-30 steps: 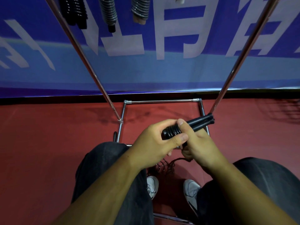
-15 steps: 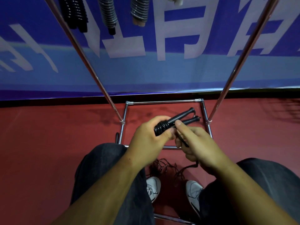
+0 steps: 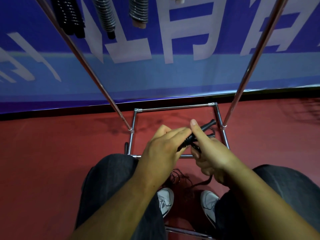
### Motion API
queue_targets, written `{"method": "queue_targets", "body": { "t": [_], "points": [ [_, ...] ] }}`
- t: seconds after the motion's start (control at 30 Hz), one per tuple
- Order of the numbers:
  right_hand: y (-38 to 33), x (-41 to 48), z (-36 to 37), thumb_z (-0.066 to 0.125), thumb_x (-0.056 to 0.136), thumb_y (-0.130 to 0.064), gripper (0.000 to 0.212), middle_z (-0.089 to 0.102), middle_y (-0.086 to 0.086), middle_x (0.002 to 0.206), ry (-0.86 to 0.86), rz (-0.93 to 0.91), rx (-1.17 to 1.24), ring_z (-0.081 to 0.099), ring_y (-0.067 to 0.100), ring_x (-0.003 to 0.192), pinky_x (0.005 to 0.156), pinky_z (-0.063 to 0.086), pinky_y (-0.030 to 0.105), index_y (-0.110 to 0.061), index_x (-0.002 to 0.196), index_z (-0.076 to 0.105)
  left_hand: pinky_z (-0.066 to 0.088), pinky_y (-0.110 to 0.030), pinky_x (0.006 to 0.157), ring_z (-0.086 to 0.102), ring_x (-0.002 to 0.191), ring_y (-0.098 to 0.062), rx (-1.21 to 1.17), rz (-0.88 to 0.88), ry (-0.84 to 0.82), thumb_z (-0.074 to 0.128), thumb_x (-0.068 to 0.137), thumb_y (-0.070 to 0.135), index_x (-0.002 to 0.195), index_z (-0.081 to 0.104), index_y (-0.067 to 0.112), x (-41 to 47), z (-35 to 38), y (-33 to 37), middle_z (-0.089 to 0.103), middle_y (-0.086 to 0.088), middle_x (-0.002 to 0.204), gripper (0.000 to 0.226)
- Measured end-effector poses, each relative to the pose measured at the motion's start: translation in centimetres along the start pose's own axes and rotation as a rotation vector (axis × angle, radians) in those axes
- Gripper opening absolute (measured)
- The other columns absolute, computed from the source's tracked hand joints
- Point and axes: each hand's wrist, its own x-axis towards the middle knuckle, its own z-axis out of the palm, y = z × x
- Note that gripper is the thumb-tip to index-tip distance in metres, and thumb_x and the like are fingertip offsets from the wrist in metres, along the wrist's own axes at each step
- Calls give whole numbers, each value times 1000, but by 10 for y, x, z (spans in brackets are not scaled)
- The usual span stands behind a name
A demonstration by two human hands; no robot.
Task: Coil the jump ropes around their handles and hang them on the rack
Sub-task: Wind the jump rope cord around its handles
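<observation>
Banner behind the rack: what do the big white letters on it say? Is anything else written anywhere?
Banner: big white characters, cut off by the top edge of the picture, so none can be read whole.
Handles: no writing shows.
Shoes: dark marks only, no words to read.

Dim light — glints on the chrome poles [image 3: 251,66], soft shadows on the red floor [image 3: 52,161], wide-angle bowing at edges
</observation>
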Motion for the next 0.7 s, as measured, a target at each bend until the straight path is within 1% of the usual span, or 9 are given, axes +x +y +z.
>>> {"method": "queue_targets", "body": {
  "t": [0.1, 0.2, 0.3, 0.4, 0.47, 0.5, 0.57, 0.63, 0.7],
  "points": [
    [2, 1, 0, 43, 92, -74, 67, 17, -1, 54, -32, 9, 111, 14, 13, 41, 40, 15, 20, -20, 53, 37, 44, -19, 78, 41, 89, -7, 17, 37, -4, 78, 87, 24, 131, 64, 32, -1, -2, 2, 65, 24, 123, 47],
    [3, 3, 5, 41, 98, -57, 60, 17, -1, 52, -15, 3, 203, 11, 13, 42, 39, 12, 19, -19, 52, 36, 46, -18, 83, 46, 96, -7, 30, 44, -20, 75, 84, 20, 129, 66, 28, -4, -1, 2, 66, 20, 124, 46],
    [4, 4, 6, 42, 97, -44, 51, 18, 0, 54, 11, -43, 230, 12, 14, 44, 42, 12, 21, -18, 53, 38, 43, -16, 89, 49, 102, -8, -29, 42, -21, 72, 82, 13, 122, 67, 24, -4, 1, 2, 65, 16, 121, 42],
    [4, 5, 7, 44, 98, -41, 48, 18, -1, 53, 40, -88, 250, 13, 13, 42, 43, 13, 20, -17, 57, 40, 46, -21, 97, 57, 112, -5, -306, -117, -81, 71, 79, 2, 127, 63, 25, -4, -3, 2, 64, 17, 124, 54],
    [2, 4, 7, 45, 102, -42, 48, 21, -3, 48, 66, -120, 263, 15, 11, 38, 41, 14, 18, -16, 61, 42, 51, -27, 99, 62, 116, -3, -610, -322, -185, 73, 82, 15, 133, 58, 32, -4, -8, 1, 64, 19, 125, 55],
    [1, 4, 7, 46, 103, -41, 47, 22, -4, 48, 75, -144, 263, 16, 10, 36, 40, 14, 17, -16, 63, 42, 55, -30, 94, 65, 110, -4, -733, -394, -226, 73, 84, 25, 133, 57, 35, -3, -10, 0, 66, 20, 121, 52],
    [2, 6, 7, 48, 104, -42, 48, 25, -3, 49, 85, -199, 258, 18, 10, 36, 42, 15, 18, -17, 63, 44, 56, -31, 73, 68, 84, -13, -899, -487, -260, 71, 91, 37, 133, 58, 33, -2, -10, -2, 69, 17, 103, 45],
    [4, 7, 6, 48, 104, -44, 56, 28, -3, 47, 105, -249, 209, 21, 11, 36, 44, 19, 22, -21, 53, 47, 52, -28, 57, 64, 70, -15, -1010, -550, -238, 67, 100, 26, 135, 59, 24, 1, -9, -3, 70, 10, 90, 36],
    [7, 10, 5, 47, 104, -49, 65, 34, -10, 43, 137, -323, 64, 28, 8, 36, 49, 23, 29, -21, 46, 53, 51, -25, 57, 63, 67, -14, -1006, -555, -227, 64, 100, 15, 136, 60, 18, 2, -10, -3, 72, 3, 87, 37]
  ]
}}
